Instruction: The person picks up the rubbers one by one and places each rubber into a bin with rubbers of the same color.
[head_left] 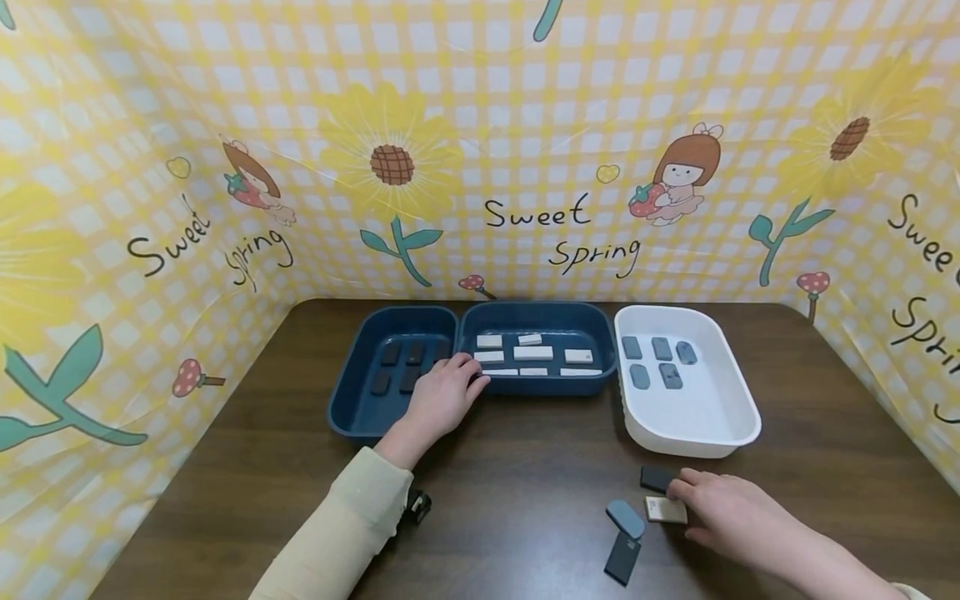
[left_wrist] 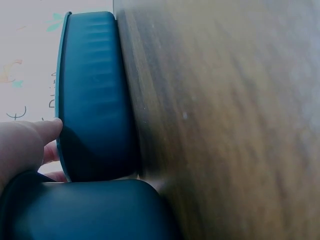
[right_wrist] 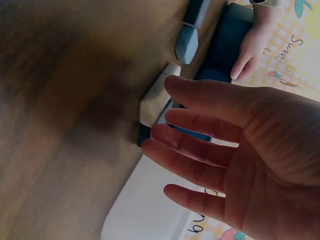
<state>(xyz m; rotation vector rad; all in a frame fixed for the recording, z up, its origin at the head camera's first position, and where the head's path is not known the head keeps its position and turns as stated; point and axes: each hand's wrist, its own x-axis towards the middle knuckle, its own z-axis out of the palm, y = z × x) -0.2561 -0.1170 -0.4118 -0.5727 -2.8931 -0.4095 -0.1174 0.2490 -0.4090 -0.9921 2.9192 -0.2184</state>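
My left hand [head_left: 447, 387] holds the front left corner of the middle blue basin [head_left: 555, 385]. In the left wrist view, the thumb [left_wrist: 52, 127] lies against the rim and the other fingers are partly hidden behind it. Several flat white blocks [head_left: 533, 353] lie in that basin. Low on the right, my right hand [head_left: 731, 512] hovers beside a small white block [head_left: 666, 510] with faint print, fingers extended and spread in the right wrist view. A black block [head_left: 656, 478] lies just behind the white one. To its left are a blue-grey rounded block [head_left: 626, 518] and another black block [head_left: 622, 558].
Left stands a blue basin [head_left: 343, 400] with several black blocks [head_left: 389, 353]. On the right a white basin [head_left: 693, 429] carries several blue-grey pieces [head_left: 632, 347]. All stand on a brown wooden table [head_left: 517, 483] before a yellow checked cloth [head_left: 525, 150].
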